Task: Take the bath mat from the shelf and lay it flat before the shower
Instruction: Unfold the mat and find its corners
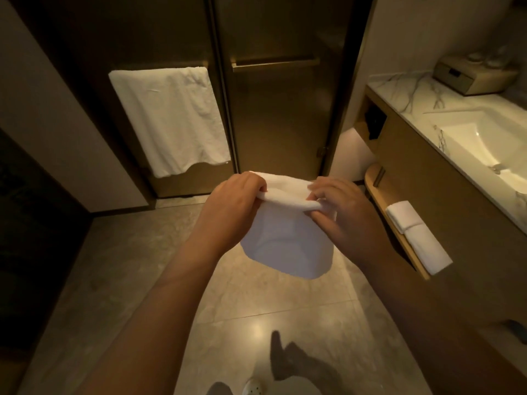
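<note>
The white bath mat [288, 240] hangs folded in the air at the middle of the view, above the tiled floor. My left hand [231, 206] grips its upper left edge. My right hand [342, 212] pinches the upper right edge between thumb and fingers. The glass shower door [279, 109] with its bar handle stands straight ahead, beyond the mat. The wooden shelf [379, 195] under the vanity is at the right.
A white towel [174, 118] hangs on the left glass panel. Folded white towels [419, 235] lie on the shelf. The marble counter [410, 104] holds a sink [484, 149] and a box. Tiled floor [137, 266] spreads below, with my shoe at the bottom edge.
</note>
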Demonstrator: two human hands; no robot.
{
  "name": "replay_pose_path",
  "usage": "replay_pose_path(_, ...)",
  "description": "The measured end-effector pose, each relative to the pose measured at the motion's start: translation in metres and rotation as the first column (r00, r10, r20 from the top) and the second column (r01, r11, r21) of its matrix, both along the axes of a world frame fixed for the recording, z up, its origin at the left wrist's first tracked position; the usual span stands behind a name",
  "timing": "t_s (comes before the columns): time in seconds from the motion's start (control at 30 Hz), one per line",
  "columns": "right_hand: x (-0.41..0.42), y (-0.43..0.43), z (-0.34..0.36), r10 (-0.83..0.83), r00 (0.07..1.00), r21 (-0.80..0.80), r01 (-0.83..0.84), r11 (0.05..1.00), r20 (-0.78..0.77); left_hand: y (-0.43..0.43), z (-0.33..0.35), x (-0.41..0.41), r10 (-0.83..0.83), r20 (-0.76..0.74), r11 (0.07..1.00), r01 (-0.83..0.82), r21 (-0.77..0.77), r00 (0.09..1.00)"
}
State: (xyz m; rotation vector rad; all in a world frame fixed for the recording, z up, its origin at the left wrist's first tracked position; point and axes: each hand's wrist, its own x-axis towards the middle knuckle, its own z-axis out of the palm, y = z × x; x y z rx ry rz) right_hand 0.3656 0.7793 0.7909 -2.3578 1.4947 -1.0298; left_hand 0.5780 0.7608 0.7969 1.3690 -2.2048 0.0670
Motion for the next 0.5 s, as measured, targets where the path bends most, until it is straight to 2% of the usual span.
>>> replay_pose_path(0.1, 0.004, 0.003, -0.002, -0.017, 1.0, 0.063, 0.017, 0.998, 0.001, 0.0, 0.005, 0.004, 0.0, 0.001, 1.0, 0.0, -0.01, 1.0)
replay_pose_path(0.5, 0.014, 0.003, -0.003, -0.017, 0.998, 0.089, 0.011, 0.996, 0.068, 0.008, 0.016, 0.013, -0.054, -0.007, 0.998, 0.054, -0.029, 0.998)
